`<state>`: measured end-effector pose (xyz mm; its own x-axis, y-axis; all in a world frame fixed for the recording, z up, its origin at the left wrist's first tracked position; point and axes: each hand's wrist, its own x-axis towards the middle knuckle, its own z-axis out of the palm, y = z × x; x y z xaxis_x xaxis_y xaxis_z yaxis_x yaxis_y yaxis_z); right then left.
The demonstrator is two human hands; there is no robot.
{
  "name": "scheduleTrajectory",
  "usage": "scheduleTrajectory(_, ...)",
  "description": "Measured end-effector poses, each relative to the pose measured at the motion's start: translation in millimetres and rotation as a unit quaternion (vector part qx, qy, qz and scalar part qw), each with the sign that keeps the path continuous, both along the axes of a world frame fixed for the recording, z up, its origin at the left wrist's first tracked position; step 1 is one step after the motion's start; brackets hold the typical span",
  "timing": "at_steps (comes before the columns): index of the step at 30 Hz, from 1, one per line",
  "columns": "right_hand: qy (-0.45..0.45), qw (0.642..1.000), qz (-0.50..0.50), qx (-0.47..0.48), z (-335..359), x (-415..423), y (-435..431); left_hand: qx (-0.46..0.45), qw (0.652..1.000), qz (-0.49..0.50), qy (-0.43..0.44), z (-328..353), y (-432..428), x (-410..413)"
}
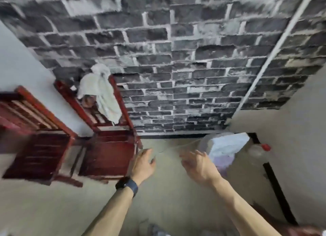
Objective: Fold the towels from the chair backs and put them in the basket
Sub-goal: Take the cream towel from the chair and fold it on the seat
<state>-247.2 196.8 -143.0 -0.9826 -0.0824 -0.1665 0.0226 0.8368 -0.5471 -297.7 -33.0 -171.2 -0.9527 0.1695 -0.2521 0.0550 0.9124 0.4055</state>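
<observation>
Our left hand (143,164) and right hand (198,164) reach out, fingers loose, holding nothing. The towel (100,89) hangs bunched on the chair back (121,102); tugged carelessly, it may snag there.

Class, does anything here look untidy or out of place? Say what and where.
The towel hangs bunched and lopsided over the back of the right chair, not draped evenly. Nothing else clearly stands out; the picture is blurred.
</observation>
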Motion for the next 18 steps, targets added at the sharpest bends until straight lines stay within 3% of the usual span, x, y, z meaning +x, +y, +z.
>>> scheduleTrajectory(11, 0.016, 0.979, 0.195, -0.054, 47.4, -115.0, -239.6, 0.049, 0.965, 0.246, 0.076, 59.9, -247.6, -28.2)
scheduleTrajectory(18, 0.053, 0.978, 0.186, -0.075, 49.3, -213.1, -308.6, 0.057, 0.949, 0.292, 0.102, 60.9, -315.6, -103.9)
